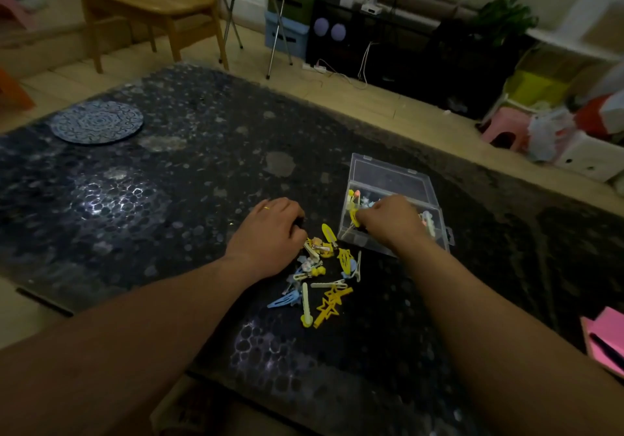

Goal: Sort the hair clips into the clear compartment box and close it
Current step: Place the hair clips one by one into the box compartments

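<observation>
A clear compartment box (439, 214) lies open on the dark patterned table, its lid (388, 174) folded back on the far side; a few clips lie in its compartments. My right hand (391, 218) hovers over the box's left compartments, pinching a yellow clip (354, 217). A pile of yellow, blue and white hair clips (324, 273) lies just left of the box, with a yellow star-shaped clip (332, 304) at its near end. My left hand (273, 233) rests fingers-down on the pile's far left edge; whatever its curled fingers touch is hidden.
A round blue patterned mat (98, 121) sits at the table's far left. A pink notepad with a dark pen (604, 337) lies at the right edge. Beyond the table are a wooden chair (148, 3), a folding table, a pink stool (503, 126) and storage boxes.
</observation>
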Demonstrator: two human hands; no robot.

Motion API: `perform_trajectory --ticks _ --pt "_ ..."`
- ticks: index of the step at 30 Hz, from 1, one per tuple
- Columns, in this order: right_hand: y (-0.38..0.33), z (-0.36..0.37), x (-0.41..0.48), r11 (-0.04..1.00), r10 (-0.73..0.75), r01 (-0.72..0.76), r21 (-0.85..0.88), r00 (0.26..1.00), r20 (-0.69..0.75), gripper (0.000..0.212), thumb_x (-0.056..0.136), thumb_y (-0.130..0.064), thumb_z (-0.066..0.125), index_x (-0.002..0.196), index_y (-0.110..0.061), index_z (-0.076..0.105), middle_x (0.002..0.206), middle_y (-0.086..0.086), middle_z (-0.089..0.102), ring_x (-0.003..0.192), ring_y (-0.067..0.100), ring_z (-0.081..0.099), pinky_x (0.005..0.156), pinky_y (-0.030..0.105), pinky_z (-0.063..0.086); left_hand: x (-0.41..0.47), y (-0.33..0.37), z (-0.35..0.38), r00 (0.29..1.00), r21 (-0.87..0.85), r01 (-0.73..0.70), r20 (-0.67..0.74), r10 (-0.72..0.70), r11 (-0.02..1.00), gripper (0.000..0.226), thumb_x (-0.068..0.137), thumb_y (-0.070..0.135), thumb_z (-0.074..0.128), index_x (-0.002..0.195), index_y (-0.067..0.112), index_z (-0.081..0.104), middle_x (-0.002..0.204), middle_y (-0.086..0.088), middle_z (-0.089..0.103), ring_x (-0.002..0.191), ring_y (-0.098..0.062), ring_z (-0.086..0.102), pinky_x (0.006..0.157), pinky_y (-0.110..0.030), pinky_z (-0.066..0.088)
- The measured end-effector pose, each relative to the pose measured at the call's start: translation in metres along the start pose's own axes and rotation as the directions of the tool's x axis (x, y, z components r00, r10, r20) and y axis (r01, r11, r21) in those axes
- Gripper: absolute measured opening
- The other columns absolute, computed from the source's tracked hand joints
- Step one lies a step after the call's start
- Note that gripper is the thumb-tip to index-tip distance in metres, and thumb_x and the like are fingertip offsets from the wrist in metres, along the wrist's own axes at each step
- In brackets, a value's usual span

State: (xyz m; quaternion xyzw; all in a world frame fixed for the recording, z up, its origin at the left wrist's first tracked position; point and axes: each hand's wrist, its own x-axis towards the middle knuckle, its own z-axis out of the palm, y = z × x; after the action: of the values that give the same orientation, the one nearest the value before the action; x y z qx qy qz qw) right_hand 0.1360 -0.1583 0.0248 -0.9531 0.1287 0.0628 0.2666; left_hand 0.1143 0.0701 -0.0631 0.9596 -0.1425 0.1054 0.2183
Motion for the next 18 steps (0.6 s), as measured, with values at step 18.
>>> perform_trajectory --ticks 18 --pt "0.035 -0.008 -0.064 0.942 -0.332 0.335 0.007 0.936 -0.115 0.024 0.104 -0.039 0.065 0.085 -0.025 0.071 0.075 -0.006 0.070 0.068 0.011 0.066 0.068 0.035 0.058 0.000 0.003 -0.002 1.000 -0.007 -0.011 0.002 0.011 1.000 0.041 0.091 0.037 0.034 0.117 0.023 0.062 0.121 0.006 0.063 0.114 -0.016 0.056 0.114 -0.039 0.036"
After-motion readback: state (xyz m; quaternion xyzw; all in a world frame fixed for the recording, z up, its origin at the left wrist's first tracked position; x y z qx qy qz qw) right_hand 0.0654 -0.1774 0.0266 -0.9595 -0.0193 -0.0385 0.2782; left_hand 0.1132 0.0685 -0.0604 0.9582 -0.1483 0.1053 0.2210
